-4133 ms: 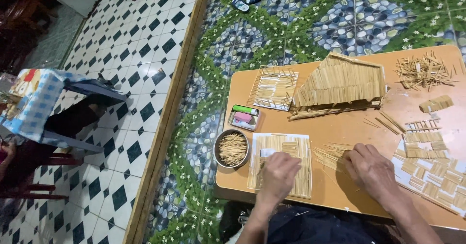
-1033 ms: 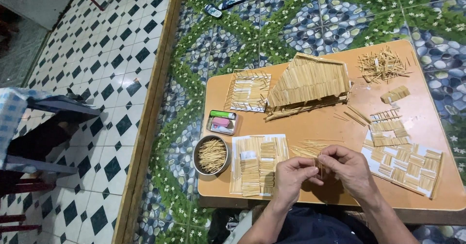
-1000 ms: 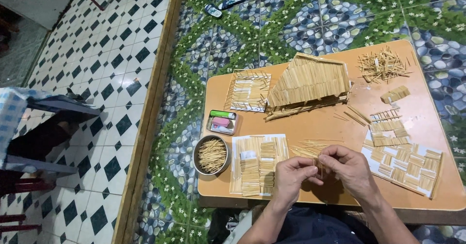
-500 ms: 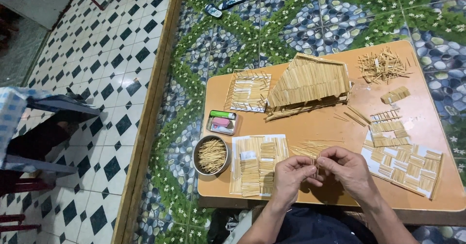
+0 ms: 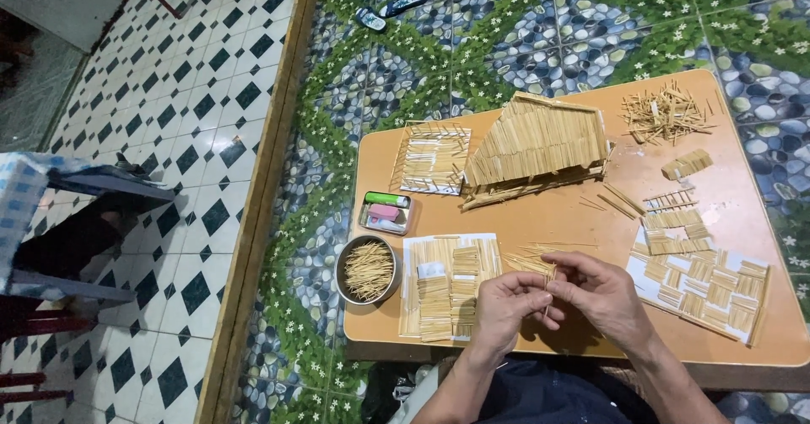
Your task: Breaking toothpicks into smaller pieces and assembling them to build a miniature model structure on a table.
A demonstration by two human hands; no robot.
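My left hand (image 5: 504,306) and my right hand (image 5: 601,296) meet above the near edge of a low orange table (image 5: 574,221). Together they pinch a thin wooden stick (image 5: 548,293) held upright between the fingertips. Just left of my left hand lies a white sheet covered with rows of glued sticks (image 5: 447,285). A small loose pile of sticks (image 5: 533,262) lies just beyond my hands.
A round metal bowl of sticks (image 5: 369,270) and a small tin with a green lighter (image 5: 386,212) sit at the left. A stick-built roof (image 5: 536,147), a stick panel (image 5: 433,158), a loose heap (image 5: 666,113) and a sheet of stick bundles (image 5: 704,282) fill the table. Sandals (image 5: 390,9) lie on the pebble floor.
Four seconds ago my hands lay apart, flat on the table and the stick sheet. They have since come together on a single stick and barely moved in the last second.
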